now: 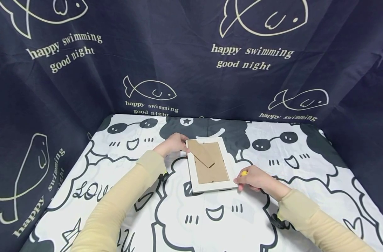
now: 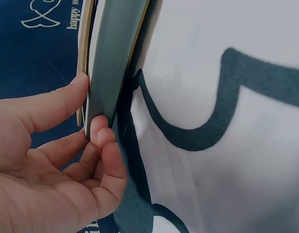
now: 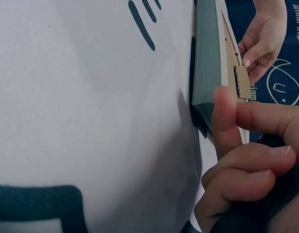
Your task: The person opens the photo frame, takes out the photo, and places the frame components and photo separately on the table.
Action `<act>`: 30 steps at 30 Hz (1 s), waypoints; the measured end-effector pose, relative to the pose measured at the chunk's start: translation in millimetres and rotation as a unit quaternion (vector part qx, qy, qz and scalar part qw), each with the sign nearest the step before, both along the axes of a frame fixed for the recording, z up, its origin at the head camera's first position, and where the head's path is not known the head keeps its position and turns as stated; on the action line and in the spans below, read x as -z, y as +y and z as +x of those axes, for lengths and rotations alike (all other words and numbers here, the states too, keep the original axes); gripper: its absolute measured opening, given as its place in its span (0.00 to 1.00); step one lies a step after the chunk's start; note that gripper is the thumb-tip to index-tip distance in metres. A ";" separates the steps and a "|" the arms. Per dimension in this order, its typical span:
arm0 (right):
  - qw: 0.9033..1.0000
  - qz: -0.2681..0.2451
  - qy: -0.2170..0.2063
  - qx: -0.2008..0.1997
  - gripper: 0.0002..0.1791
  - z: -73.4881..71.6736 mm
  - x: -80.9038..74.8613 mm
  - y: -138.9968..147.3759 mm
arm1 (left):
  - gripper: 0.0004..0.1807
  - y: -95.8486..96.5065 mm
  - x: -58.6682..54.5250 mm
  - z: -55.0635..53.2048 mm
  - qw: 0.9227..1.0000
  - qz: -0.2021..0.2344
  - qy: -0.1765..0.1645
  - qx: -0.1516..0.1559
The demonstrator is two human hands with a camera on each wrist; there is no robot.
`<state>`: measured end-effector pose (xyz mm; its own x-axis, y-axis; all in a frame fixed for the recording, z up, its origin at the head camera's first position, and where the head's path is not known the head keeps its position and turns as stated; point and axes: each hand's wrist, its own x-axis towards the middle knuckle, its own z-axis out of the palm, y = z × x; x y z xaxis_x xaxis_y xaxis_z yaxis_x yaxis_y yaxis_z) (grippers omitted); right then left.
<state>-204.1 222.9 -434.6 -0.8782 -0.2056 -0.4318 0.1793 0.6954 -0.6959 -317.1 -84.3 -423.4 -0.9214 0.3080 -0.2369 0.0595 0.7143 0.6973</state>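
Note:
A white picture frame (image 1: pixel 193 175) lies back up, its brown backing board (image 1: pixel 211 175) and slanting brown stand leg (image 1: pixel 201 154) showing in the head view. My left hand (image 1: pixel 176 143) holds its far left corner; in the left wrist view the thumb (image 2: pixel 59 104) lies on the back side and curled fingers (image 2: pixel 103 133) touch the edge. At the near right corner, my right hand (image 1: pixel 254 177) pinches the frame between thumb and fingers. A small yellow thing (image 1: pixel 244 173) shows at that hand, mostly hidden by it; its kind I cannot tell.
Beneath the frame spreads a white cloth (image 1: pixel 223 231) with black cartoon sheep drawings. Dark blue curtains (image 1: pixel 191 52) with fish prints stand behind the table and along both sides. Dark bands with bright yellow-green bits (image 1: pixel 281 222) sit at both wrists.

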 end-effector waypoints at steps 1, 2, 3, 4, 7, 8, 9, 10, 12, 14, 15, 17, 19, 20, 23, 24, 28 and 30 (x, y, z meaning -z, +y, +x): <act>1.000 -0.001 -0.001 0.002 0.09 0.0 0.4 -0.1 | 0.27 0.5 0.2 -1.1 1.000 0.001 0.001 0.002; 1.000 -0.001 -0.002 0.006 0.09 0.0 0.5 -0.4 | 0.27 0.9 0.2 -2.2 1.000 -0.001 0.002 0.004; 1.000 -0.001 -0.002 0.005 0.09 0.1 0.6 -0.5 | 0.27 1.6 0.1 -3.0 1.000 -0.001 0.001 0.004; 1.000 -0.001 -0.001 0.004 0.09 0.0 0.8 -0.7 | 0.27 2.3 0.2 -4.0 1.000 0.000 -0.001 0.004; 1.000 0.000 -0.001 0.004 0.09 0.0 1.1 -1.7 | 0.28 3.7 -0.3 -5.9 1.000 0.001 -0.009 0.003; 1.000 0.001 -0.001 0.005 0.09 0.0 1.0 -2.2 | 0.28 4.1 -0.4 -6.5 1.000 -0.002 -0.009 0.005; 1.000 0.003 -0.002 0.004 0.09 0.0 0.9 -2.8 | 0.28 4.6 -0.7 -6.9 1.000 -0.003 -0.011 0.004; 1.000 0.005 -0.002 0.004 0.09 0.0 0.8 -3.4 | 0.28 5.0 -0.6 -7.4 1.000 -0.005 -0.010 0.006; 1.000 0.005 -0.006 0.003 0.09 0.2 0.3 -4.8 | 0.28 5.5 -1.0 -7.8 1.000 -0.011 -0.008 0.010; 1.000 0.004 -0.010 0.003 0.09 0.3 -0.2 -5.8 | 0.28 6.3 -1.6 -7.7 1.000 -0.015 -0.007 0.014; 1.000 0.003 -0.012 0.003 0.09 0.3 -0.4 -6.2 | 0.28 6.6 -2.0 -7.4 1.000 -0.016 -0.009 0.014; 1.000 0.002 -0.016 0.001 0.09 0.0 -0.2 -6.7 | 0.28 6.5 -2.4 -6.8 1.000 -0.018 -0.011 0.016; 1.000 0.001 -0.017 0.001 0.09 -0.2 0.1 -6.8 | 0.28 6.8 -2.4 -6.6 1.000 -0.020 -0.013 0.018; 1.000 0.002 -0.018 0.001 0.09 -0.3 0.2 -6.8 | 0.28 6.8 -2.0 -6.8 0.999 -0.023 -0.012 0.020; 1.000 0.002 -0.018 0.001 0.09 -0.4 0.5 -7.0 | 0.28 7.1 -0.7 -7.1 0.999 -0.029 -0.004 0.023; 1.000 0.003 -0.018 0.002 0.09 -0.3 0.5 -7.3 | 0.28 7.0 0.2 -7.6 0.999 -0.031 0.001 0.025; 1.000 0.006 -0.017 0.005 0.09 0.3 0.1 -8.2 | 0.29 6.7 3.0 -7.1 0.999 -0.023 0.004 0.022; 1.000 0.007 -0.014 0.005 0.09 0.7 -0.3 -8.5 | 0.30 6.6 4.1 -5.9 1.000 -0.017 0.007 0.017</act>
<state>-203.4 214.4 -434.3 -0.8677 -0.1911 -0.4589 0.2055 0.7026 -0.6812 -322.9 -77.7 -427.5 -0.9137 0.3314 -0.2352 0.0934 0.7346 0.6720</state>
